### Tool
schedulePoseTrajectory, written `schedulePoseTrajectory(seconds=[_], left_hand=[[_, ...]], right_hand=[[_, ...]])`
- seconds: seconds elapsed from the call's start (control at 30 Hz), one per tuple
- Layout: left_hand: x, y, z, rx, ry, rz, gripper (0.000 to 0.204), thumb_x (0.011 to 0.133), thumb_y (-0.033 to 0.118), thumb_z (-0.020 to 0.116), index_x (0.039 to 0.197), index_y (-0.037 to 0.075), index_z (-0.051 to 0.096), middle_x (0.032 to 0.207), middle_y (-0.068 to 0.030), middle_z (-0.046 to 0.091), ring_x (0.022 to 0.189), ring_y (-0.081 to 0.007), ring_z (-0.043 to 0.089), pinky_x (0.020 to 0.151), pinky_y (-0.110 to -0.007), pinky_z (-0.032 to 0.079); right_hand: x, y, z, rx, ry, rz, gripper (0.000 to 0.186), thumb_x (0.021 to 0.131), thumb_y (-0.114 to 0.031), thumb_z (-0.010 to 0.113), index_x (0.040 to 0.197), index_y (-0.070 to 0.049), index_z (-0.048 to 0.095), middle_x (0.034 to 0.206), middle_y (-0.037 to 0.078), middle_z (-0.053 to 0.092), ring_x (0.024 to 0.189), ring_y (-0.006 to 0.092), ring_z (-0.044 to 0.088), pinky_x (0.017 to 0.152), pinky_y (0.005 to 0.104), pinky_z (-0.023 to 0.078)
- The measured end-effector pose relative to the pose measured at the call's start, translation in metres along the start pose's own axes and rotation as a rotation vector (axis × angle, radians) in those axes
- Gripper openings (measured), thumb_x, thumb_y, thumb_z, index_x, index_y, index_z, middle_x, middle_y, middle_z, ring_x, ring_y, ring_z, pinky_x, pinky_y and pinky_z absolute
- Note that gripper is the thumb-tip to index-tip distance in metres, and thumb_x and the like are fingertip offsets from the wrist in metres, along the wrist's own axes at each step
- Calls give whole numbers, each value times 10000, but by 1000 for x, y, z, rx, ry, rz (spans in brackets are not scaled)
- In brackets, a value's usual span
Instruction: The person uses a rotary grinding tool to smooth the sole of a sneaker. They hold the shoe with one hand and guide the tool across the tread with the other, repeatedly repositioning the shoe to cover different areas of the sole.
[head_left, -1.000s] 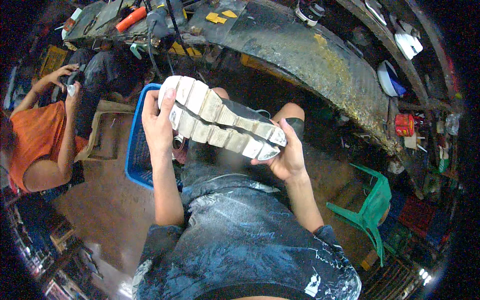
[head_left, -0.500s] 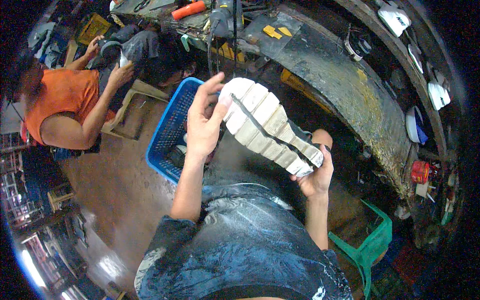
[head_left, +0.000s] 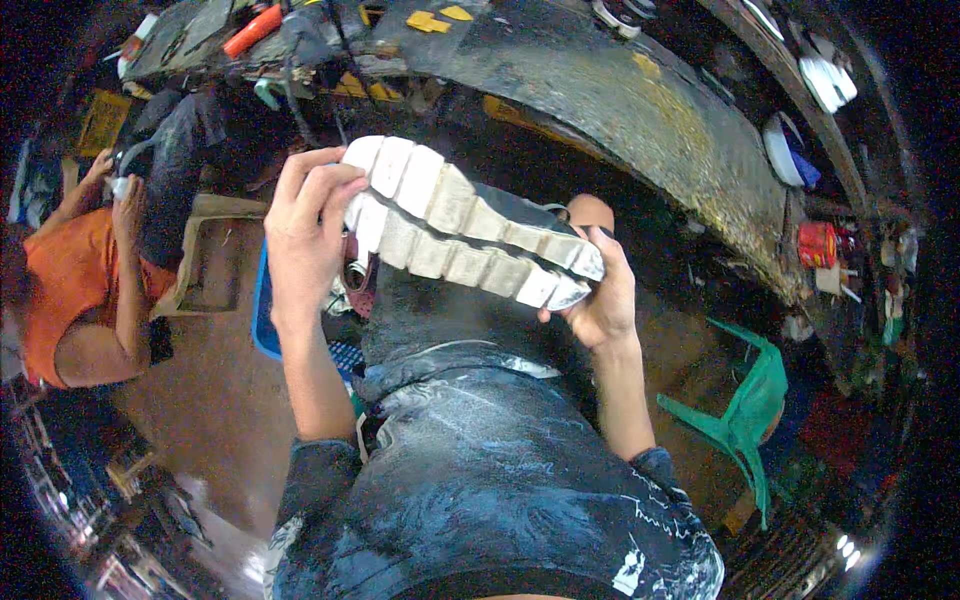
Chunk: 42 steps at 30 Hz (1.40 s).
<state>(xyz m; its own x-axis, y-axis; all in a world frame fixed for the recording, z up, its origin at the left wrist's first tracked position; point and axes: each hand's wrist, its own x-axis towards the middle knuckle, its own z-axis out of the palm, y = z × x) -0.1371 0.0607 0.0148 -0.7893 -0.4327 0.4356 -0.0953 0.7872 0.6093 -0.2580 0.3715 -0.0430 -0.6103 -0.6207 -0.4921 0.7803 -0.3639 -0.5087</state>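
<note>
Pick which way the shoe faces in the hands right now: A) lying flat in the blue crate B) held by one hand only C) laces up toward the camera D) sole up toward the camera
D: the shoe shows its pale segmented sole to the camera, with the left hand gripping one end and the right hand the other.

red printed can (head_left: 817, 244) | right, on bench edge | cylindrical, red with light markings

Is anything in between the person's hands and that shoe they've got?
No, nothing visible. The left hand grips one end of the shoe and the right hand holds the other end, skin right against it. The pale segmented sole faces up, above the person's lap.
</note>
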Motion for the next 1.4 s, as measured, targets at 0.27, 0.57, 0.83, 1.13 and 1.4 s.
schedulePoseTrajectory(seconds=[0.27,0.57,0.83,1.13,1.4], left_hand=[[-4,-44,12,26,187,-62,100,1079,16,591,1175,-11,585,1200,-163,702,1110,-286,707,974,-416,568],[-47,18,74,-1390,-23,-332,1315,828,792,782,1728,17,218,1680,-264,437,1521,-395,495,1259,-532,417],[-29,29,62,-1861,-87,-526,1250,899,975,440,1676,2,333,1534,-252,576,1255,-391,695,1020,-530,625],[-17,30,60,-1799,-165,-675,1026,1029,853,371,1581,-3,503,1396,-223,696,1156,-334,743,959,-477,645],[-18,28,60,-1728,-144,-706,1051,1019,863,373,1601,-6,475,1419,-228,682,1166,-343,737,981,-484,637]], right_hand=[[0,3,13,136,-6,81,546,1096,-498,512,1301,-32,710,1176,202,795,858,357,812,532,513,676],[-7,10,54,256,-238,266,709,1104,-632,428,1477,-73,657,1335,138,762,1062,347,779,664,517,665],[-28,38,67,-499,-58,-76,956,1081,-788,342,1685,-47,368,1566,160,549,1400,283,571,1164,440,441],[-32,34,66,-983,-306,-827,832,710,-191,1030,1436,-73,639,1451,186,626,1277,323,643,1022,422,555],[-33,30,67,-1052,-311,-841,721,674,-177,1038,1305,-82,703,1401,202,650,1255,349,659,1050,451,542]])
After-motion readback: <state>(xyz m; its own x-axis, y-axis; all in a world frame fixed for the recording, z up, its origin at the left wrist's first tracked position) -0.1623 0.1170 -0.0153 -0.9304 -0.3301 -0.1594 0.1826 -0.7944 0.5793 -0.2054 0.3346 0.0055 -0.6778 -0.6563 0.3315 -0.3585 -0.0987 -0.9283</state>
